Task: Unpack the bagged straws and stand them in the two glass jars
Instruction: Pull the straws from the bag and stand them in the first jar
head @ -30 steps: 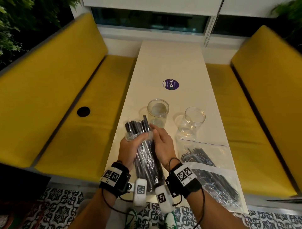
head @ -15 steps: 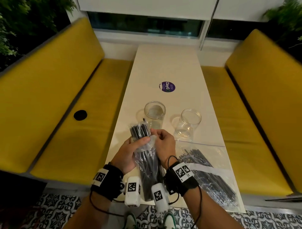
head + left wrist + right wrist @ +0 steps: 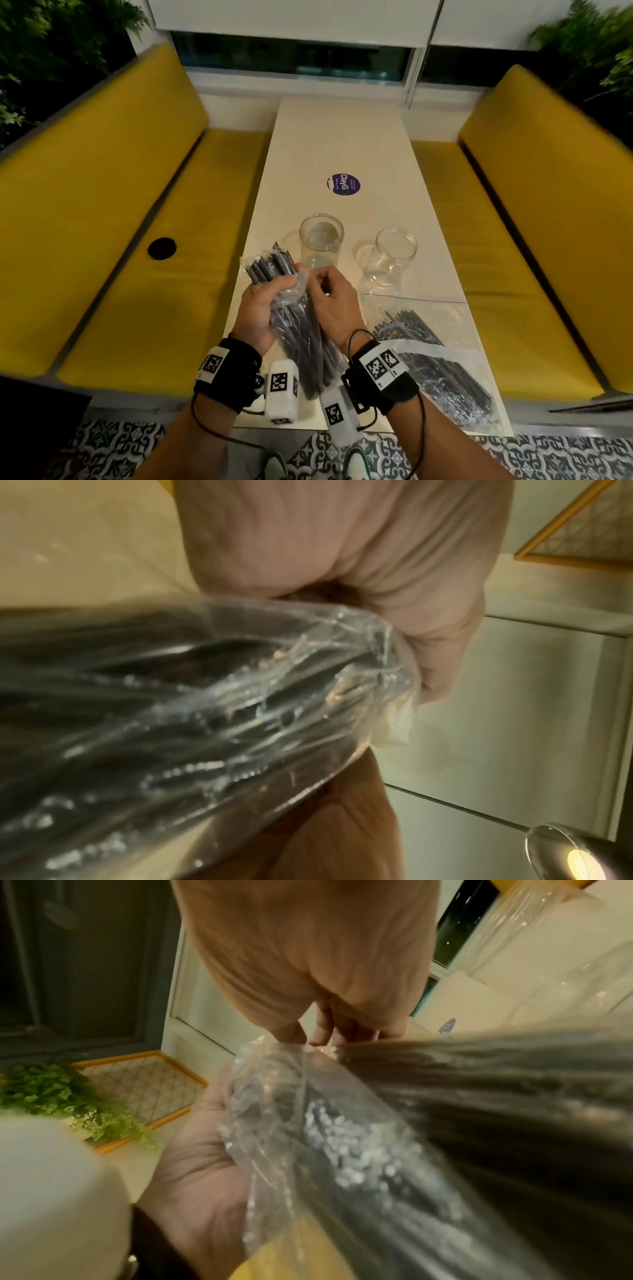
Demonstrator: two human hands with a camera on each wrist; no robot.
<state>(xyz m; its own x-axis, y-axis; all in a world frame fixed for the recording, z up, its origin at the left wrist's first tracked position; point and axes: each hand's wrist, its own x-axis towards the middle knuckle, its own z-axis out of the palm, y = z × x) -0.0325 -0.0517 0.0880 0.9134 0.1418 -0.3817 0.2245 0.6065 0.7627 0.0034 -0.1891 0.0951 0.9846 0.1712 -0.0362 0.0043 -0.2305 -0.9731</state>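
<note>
A clear bag of black straws (image 3: 301,339) is held tilted over the table's near end, and the straw tops (image 3: 270,267) stick out of its open mouth. My left hand (image 3: 260,308) grips the bundle just below the mouth. My right hand (image 3: 318,281) pinches the crumpled plastic rim (image 3: 299,284) beside it. Both wrist views show the bag (image 3: 205,723) (image 3: 342,1137) close up and blurred. Two empty glass jars stand upright just beyond the hands, the left jar (image 3: 321,240) and the right jar (image 3: 394,260).
A second zip bag of black straws (image 3: 435,342) lies flat on the white table (image 3: 342,137) at the near right. A purple round sticker (image 3: 346,184) sits past the jars. Yellow benches (image 3: 120,222) flank the table on both sides.
The straw tops have tilted further left and the bundle has risen a little. My right hand has shifted from the bag's side to its bunched plastic rim.
</note>
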